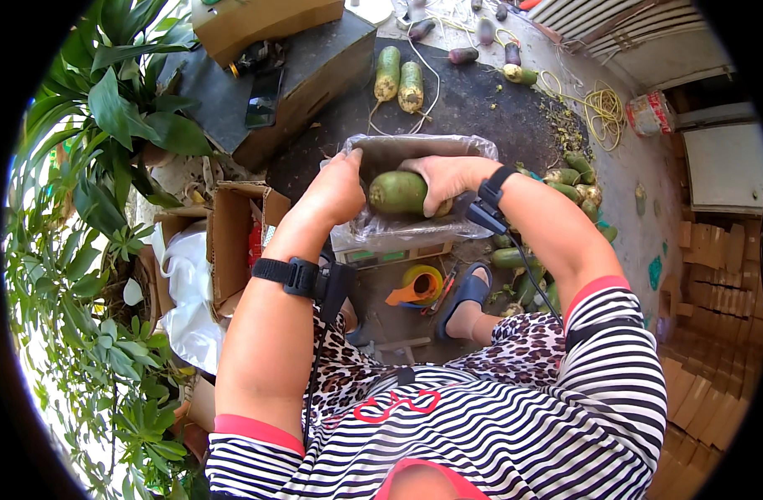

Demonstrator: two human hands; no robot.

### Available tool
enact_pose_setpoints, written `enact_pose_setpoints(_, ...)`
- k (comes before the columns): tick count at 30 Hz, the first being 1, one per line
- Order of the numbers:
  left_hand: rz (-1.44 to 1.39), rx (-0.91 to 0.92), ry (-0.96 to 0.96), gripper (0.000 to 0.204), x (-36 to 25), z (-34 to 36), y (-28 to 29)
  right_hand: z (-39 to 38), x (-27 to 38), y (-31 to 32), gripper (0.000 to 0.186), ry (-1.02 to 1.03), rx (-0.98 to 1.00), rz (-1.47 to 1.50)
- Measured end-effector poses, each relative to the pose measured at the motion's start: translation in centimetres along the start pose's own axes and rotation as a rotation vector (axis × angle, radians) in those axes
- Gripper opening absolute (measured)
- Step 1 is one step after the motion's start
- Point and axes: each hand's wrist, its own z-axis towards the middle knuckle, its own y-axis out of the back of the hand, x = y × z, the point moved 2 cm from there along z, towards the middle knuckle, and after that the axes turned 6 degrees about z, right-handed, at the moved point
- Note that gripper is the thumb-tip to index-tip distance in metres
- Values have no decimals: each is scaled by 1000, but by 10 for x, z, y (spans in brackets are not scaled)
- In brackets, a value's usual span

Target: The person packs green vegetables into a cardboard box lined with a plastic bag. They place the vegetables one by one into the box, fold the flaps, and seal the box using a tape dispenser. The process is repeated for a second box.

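A thick green radish is in my right hand, its thumb and fingers wrapped around one end. It lies sideways over the mouth of a box lined with a clear plastic bag. My left hand is closed at the box's left rim, its fingers pinching the edge of the bag. Whatever lies deeper in the box is mostly hidden by the radish and my hands.
Two green radishes lie beyond the box, and several more are heaped at the right. A tape roll sits between my feet. An open cardboard box and a white plastic bag stand left, beside leafy plants.
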Motion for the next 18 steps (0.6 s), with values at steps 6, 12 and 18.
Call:
enact_pose_setpoints(6,-9,24,48,62,-5,4,0,84,-56,-28,82,-160,189,-351)
enact_pose_setpoints(12,-49,-61,86,55,-1,6,-4,118,-64,-47,56,-124,199,-562)
enact_pose_setpoints(18,-40,-44,164,43,-10,10,0,124,-88,-61,61,-174,82,-574)
